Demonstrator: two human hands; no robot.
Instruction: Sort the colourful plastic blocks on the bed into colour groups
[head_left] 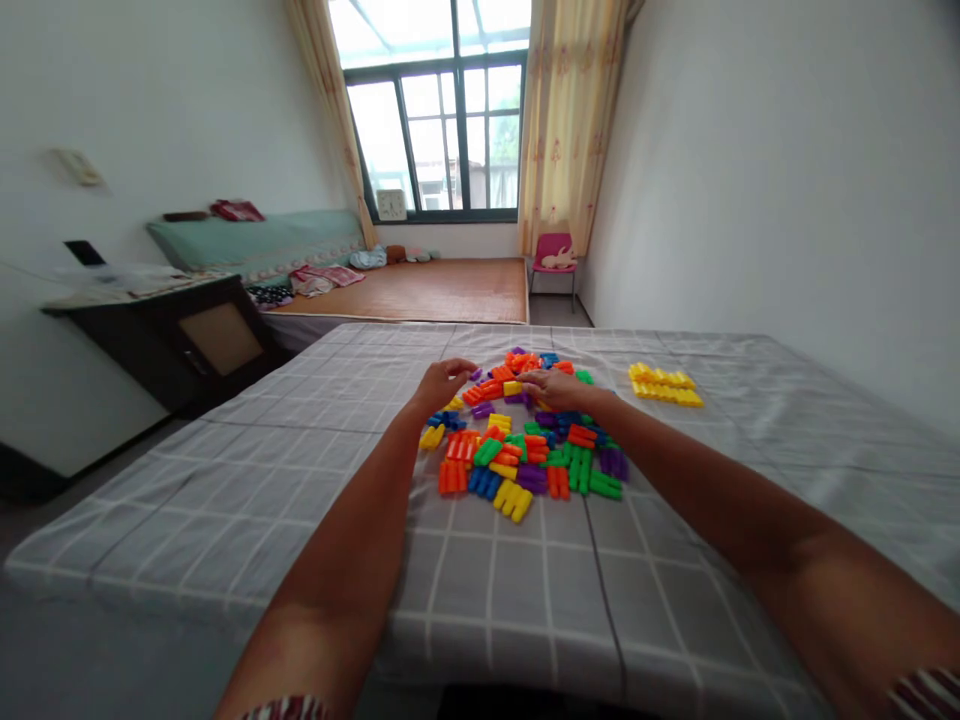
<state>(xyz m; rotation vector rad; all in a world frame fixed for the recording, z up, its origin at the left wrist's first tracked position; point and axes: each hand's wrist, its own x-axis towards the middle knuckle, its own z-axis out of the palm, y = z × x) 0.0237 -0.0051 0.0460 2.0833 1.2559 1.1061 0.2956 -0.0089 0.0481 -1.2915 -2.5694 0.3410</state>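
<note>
A loose pile of plastic pieces in orange, yellow, green, blue and purple lies on the grey checked cloth (pixel 540 570). At the pile's back left, my left hand (pixel 444 383) has its fingertips close together by a small purple piece (pixel 476 375); whether they grip it is too small to tell. My right hand (pixel 553 388) reaches over the back of the pile, fingers pointing left, nearest to a yellow piece (pixel 513 388) and orange pieces (pixel 484 390). What lies under its fingers is hidden. To the right, yellow pieces (pixel 665 385) lie together in rows.
Behind the cloth-covered surface stands a bed with a brown mat (pixel 442 285) under a window. A dark cabinet (pixel 195 340) is on the left. A pink chair (pixel 555 262) holding a soft toy stands at the back right, near the wall.
</note>
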